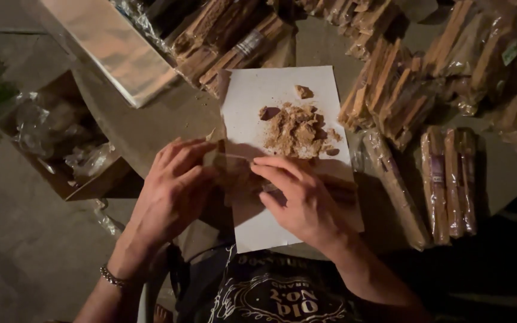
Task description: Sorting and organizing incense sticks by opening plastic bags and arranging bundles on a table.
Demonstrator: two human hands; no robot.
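Two hands meet over a white sheet of paper [252, 96] on a round table [151, 128], their fingertips pinching a small clear plastic bag [230, 160] between them: the left hand [172, 191] curls its fingers round the bag's left end, while the right hand [303, 197] grips the right end with thumb and forefinger. Just beyond the bag, a heap of brown powder and crumbled chips [297, 128] lies on the sheet. Wrapped bundles of wooden sticks [447, 179] lie to the right, with more piled along the table's far edge. A cardboard box of crumpled plastic bags [61, 137] stands on the floor to the left, near a bracelet [112, 277] on the left wrist
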